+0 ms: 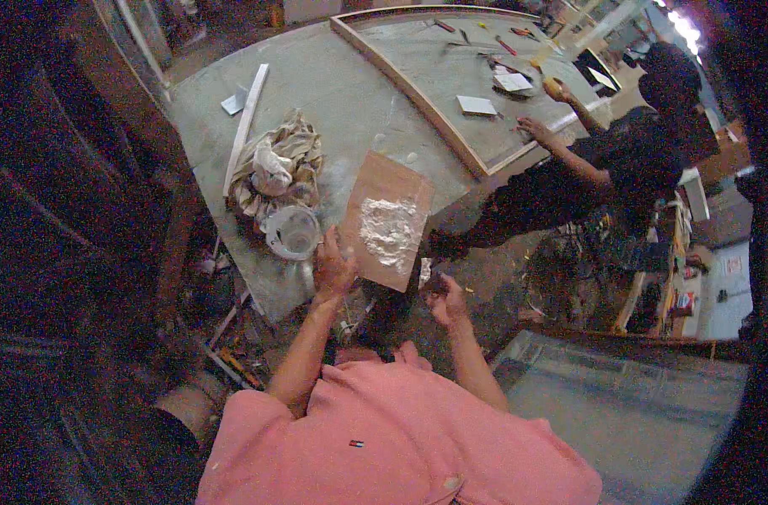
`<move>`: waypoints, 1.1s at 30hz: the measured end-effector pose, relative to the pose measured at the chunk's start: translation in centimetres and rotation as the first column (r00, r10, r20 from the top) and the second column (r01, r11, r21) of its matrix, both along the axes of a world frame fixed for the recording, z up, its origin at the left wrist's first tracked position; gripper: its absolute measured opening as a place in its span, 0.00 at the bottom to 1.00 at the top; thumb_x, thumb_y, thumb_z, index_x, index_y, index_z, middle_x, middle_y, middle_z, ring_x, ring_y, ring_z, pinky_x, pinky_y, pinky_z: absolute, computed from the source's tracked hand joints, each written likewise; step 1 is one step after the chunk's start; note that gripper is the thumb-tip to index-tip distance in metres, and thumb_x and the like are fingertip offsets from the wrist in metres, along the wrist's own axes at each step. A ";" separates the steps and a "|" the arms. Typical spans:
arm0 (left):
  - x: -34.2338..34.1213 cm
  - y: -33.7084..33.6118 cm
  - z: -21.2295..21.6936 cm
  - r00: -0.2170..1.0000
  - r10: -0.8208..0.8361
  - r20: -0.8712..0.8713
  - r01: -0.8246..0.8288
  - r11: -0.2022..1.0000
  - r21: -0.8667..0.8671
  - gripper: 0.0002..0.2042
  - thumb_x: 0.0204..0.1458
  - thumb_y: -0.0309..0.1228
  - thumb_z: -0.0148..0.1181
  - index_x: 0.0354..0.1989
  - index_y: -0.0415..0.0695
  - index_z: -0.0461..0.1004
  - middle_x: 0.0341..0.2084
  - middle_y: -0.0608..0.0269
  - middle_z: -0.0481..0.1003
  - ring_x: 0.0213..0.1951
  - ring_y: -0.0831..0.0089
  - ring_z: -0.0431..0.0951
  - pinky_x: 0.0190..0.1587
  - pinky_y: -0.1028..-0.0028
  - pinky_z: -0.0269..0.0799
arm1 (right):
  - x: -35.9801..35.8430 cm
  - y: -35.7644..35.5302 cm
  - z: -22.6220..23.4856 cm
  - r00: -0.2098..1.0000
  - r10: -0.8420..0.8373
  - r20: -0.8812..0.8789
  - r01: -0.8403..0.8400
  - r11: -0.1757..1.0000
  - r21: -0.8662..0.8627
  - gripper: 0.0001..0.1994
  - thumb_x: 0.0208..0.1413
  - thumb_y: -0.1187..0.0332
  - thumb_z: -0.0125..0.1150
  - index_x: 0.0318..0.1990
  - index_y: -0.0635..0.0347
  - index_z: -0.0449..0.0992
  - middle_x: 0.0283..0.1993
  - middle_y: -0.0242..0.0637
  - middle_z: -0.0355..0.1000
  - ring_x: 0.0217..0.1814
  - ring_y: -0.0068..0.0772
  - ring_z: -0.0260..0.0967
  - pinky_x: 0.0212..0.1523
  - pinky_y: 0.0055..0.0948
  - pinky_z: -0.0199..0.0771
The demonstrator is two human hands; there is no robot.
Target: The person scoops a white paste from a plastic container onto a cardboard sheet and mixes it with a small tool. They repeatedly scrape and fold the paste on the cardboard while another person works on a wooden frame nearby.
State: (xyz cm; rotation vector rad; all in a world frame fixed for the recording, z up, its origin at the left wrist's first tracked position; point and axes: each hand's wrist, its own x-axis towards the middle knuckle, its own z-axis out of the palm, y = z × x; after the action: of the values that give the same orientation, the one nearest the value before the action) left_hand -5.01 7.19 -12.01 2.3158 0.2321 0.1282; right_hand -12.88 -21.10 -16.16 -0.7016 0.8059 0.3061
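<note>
My left hand (335,266) grips the near left edge of a brown board (365,181), which juts past the table's near edge. A lumpy patch of white paste (389,230) covers the middle of the board. My right hand (448,303) is closed, just off the board's near right corner. In it is a putty knife (425,274) smeared with white; my fingers hide most of its handle. A clear plastic tub (292,232) stands left of my left hand. Behind the tub lies a crumpled beige cloth (304,151).
A pale strip (248,126) lies along the table's left side. The grey table (308,76) bears a wooden frame (418,97) with hand tools inside. A co-worker (586,168) leans over it from the right. Another grey surface (611,404) is at lower right.
</note>
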 end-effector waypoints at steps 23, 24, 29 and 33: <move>3.3 -8.9 5.5 0.990 0.022 -0.141 0.045 0.890 0.453 0.11 0.50 0.36 0.67 0.41 0.51 0.84 0.35 0.50 0.81 0.44 0.51 0.79 0.52 0.55 0.72 | 14.4 -14.0 -1.3 0.603 0.727 0.329 -0.520 0.670 -0.529 0.09 0.64 0.73 0.53 0.46 0.64 0.78 0.46 0.38 0.77 0.44 0.31 0.77 0.47 0.31 0.79; 3.8 -8.7 5.4 0.986 -0.018 -0.166 0.092 0.888 0.450 0.10 0.49 0.36 0.67 0.40 0.51 0.84 0.34 0.50 0.81 0.43 0.51 0.79 0.51 0.55 0.73 | 14.5 -14.5 -1.3 0.490 0.809 0.325 -0.471 0.559 -0.682 0.09 0.64 0.73 0.52 0.45 0.64 0.78 0.45 0.38 0.77 0.43 0.30 0.77 0.47 0.32 0.79; 5.8 -8.3 4.5 0.938 -0.115 -0.326 0.278 0.810 0.516 0.10 0.47 0.40 0.67 0.34 0.50 0.86 0.32 0.51 0.82 0.39 0.50 0.82 0.46 0.53 0.75 | 14.4 -15.3 -2.5 0.624 0.708 0.331 -0.474 0.680 -0.560 0.10 0.64 0.64 0.57 0.46 0.58 0.78 0.41 0.34 0.76 0.41 0.30 0.76 0.44 0.33 0.78; 7.4 -8.0 4.2 0.895 -0.173 -0.410 0.392 0.745 0.540 0.11 0.47 0.43 0.66 0.30 0.50 0.86 0.31 0.53 0.82 0.37 0.50 0.83 0.47 0.52 0.76 | 13.4 -15.3 -3.6 0.824 0.514 0.240 -0.474 0.856 -0.205 0.11 0.64 0.62 0.57 0.46 0.57 0.78 0.40 0.32 0.76 0.40 0.29 0.75 0.43 0.33 0.77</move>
State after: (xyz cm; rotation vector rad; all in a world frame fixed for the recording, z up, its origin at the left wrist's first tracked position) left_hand 2.41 -0.80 -7.83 2.9917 -0.0180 -0.4213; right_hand 0.56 -36.36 -19.79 -1.0615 0.3540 0.6088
